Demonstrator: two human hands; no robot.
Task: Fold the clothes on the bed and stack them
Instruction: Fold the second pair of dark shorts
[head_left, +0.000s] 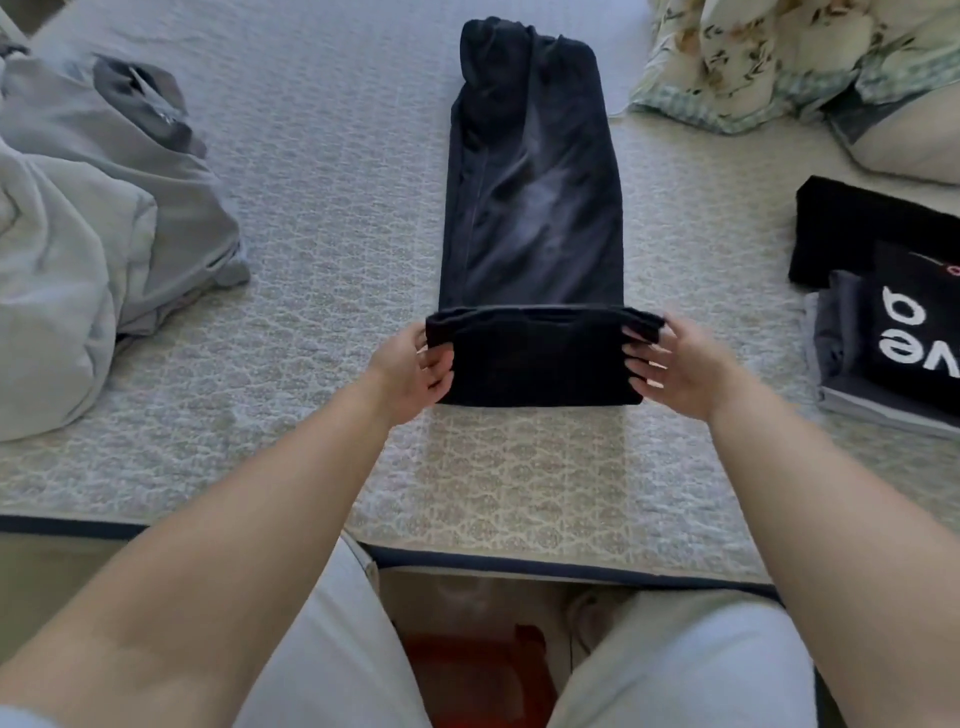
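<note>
Fingers (439, 364) of the left hand (410, 371) curl around the left end of the folded-over near portion of the dark garment (535, 208), thumb side hidden behind the cloth; fingers of the right hand (675, 364) pinch the right end of the same fold in the same way. Both hands grip cloth, neither is loose.

That garment, dark and faded in the middle, probably trousers already halved lengthwise, lies as a long strip on the bed (337, 182), running from the hands at 6 o'clock away toward 12 o'clock. Its near end is turned up and over onto itself, making a thick band between the two hands.

My reading is that the step in hand is folding this strip end over end, with the first turn just made. The next move likely calls for carrying the band further toward 12 o'clock, keeping both ends level so the edges stay square, then pressing it flat.

At 3 o'clock, well apart from the strip, sits a stack of folded clothes (893, 322) with a black printed top uppermost; the finished bundle would belong there. At 9 o'clock a heap of grey clothes (93, 218) waits unfolded. A floral pillow (753, 52) lies toward 1 o'clock.
</note>
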